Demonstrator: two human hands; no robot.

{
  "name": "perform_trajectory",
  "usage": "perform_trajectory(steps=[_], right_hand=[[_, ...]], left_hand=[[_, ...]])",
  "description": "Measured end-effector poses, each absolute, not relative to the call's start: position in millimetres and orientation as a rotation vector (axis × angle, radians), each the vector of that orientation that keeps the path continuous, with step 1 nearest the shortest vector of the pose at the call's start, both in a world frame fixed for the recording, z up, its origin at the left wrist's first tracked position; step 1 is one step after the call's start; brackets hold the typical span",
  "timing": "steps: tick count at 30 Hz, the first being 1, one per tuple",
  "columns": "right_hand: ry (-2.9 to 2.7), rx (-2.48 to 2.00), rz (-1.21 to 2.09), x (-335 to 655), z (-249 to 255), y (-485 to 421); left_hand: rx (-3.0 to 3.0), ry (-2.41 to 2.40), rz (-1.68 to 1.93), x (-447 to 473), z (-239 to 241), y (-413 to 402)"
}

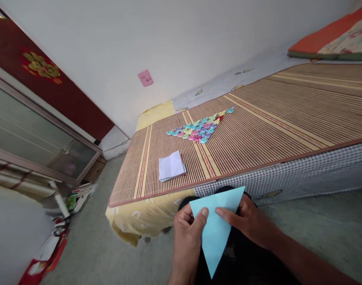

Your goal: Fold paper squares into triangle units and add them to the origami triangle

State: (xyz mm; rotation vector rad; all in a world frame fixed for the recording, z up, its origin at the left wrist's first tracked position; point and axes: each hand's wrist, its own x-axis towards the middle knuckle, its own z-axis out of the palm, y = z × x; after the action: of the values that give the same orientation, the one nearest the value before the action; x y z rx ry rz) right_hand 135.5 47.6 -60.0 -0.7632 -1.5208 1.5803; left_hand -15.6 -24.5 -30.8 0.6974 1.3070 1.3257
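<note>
A light blue sheet of paper [216, 229], folded into a triangle, is held over my lap with one point facing down toward me. My left hand [188, 233] pinches its left side, thumb on top and fingers behind. On the right side my right hand [252, 219] grips it the same way, its thumb lying across the paper. Beyond, on the bed mat, lies a stack of square paper [171, 166] with a white sheet uppermost. Farther back, many small folded paper pieces [200, 128] in several colours form a triangular array.
The striped bamboo mat [258, 130] covers a bed against a white wall. A folded orange quilt [332, 35] lies at the far right. A pink note [145, 78] is stuck to the wall. At left are a glass-panelled door [44, 130] and clutter on the floor.
</note>
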Motion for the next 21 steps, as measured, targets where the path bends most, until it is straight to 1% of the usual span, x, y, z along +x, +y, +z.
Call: perform_trajectory(steps=[4,8,13,17,19,21], right_hand=[[-1.606,-0.747,1.472,135,-65,46],[-1.718,-0.721,1.324,136,-63,46],[-1.631,-0.751,1.303,154,-59,60],[-1.433,-0.835,1.371,183,-60,80],[-1.394,-0.949,1.265,193,-55,83],[-1.428,-1.05,0.983,197,-45,80]], left_hand=[[0.679,1.304,1.332,-15,-33,-24],[0.75,1.409,1.328,-14,-33,-24],[0.805,1.44,1.291,-20,-27,-23],[0.796,1.393,1.221,-28,-24,-20],[0.853,1.409,1.178,-31,-24,-18],[0.966,1.441,1.091,-34,-24,-16]])
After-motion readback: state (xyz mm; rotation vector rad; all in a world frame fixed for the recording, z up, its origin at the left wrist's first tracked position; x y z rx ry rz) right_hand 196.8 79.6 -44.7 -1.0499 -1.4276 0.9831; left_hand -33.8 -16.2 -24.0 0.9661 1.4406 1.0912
